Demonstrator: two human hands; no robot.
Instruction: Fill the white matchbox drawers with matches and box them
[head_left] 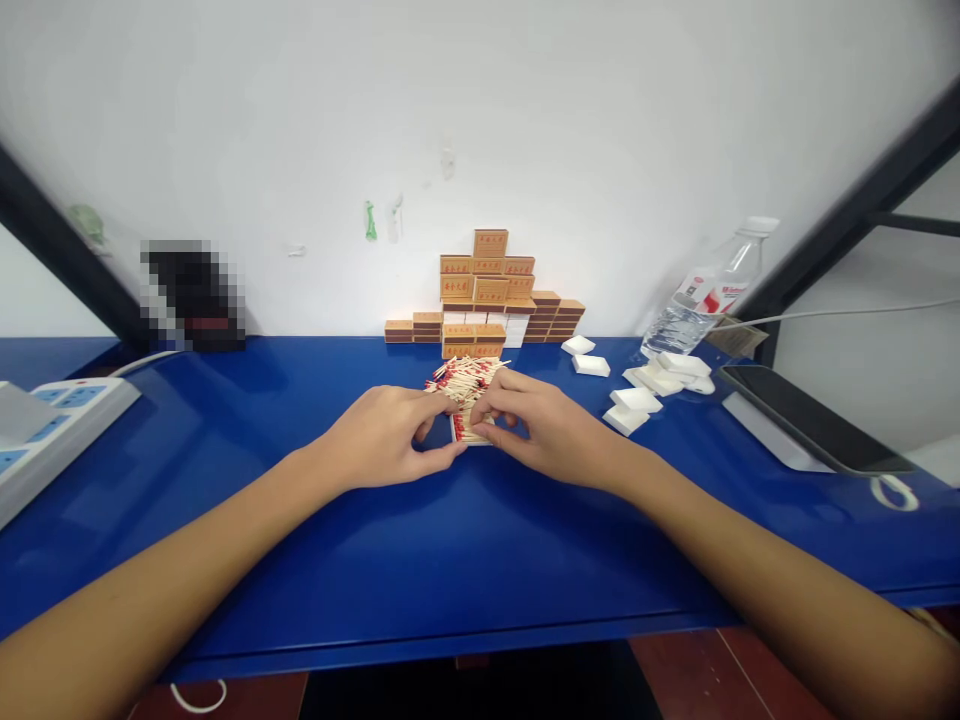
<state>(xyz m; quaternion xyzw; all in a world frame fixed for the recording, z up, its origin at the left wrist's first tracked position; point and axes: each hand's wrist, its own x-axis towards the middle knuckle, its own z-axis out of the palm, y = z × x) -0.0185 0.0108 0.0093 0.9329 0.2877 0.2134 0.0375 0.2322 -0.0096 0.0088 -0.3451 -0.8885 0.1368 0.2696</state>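
A small white matchbox tray [453,428] with red-tipped matches in it lies on the blue table between my hands. My left hand [390,432] is closed at its left side, with the thumb at the near corner and a finger at the far one. My right hand [536,425] is bent over the right part of the tray, thumb and fingers pinched at the matches there; the fingertips partly hide what they hold. Just behind the tray is a loose heap of matches [466,378], its heads pointing various ways.
Stacked matchboxes [489,290] stand against the wall behind the heap. Several white trays [634,400] lie to the right, near a leaning plastic bottle [701,290] and a phone [814,415]. A power strip [82,415] is at the left. The table's front edge [420,655] runs below my forearms.
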